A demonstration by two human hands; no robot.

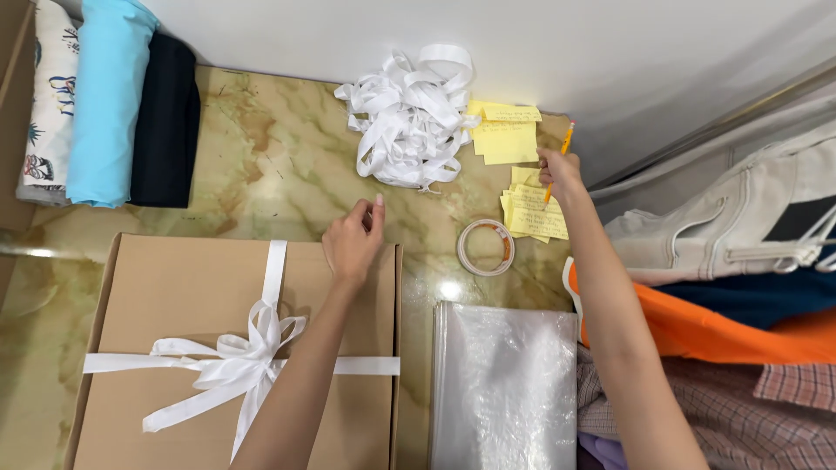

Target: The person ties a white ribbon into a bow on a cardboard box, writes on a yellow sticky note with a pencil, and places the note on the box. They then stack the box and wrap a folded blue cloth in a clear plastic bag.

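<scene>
Cardboard box point(174, 296), closed and tied with a white ribbon point(235, 361), sits nearest on the tabletop point(261, 157). The left hand point(353, 239) hovers loosely open over its far edge. Beyond, the right hand point(557, 170) grips a pencil point(564, 148) above yellow notes point(533, 213), beside tape point(486, 247).

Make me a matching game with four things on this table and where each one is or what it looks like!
Things:
1. pencil
2. tape roll
3. cardboard box
4. loose ribbon pile

Descriptions:
A. tied with a white bow
B. held in the right hand
C. heaped white by the wall
D. flat ring between the two arms

Pairs: 1-B, 2-D, 3-A, 4-C
</scene>
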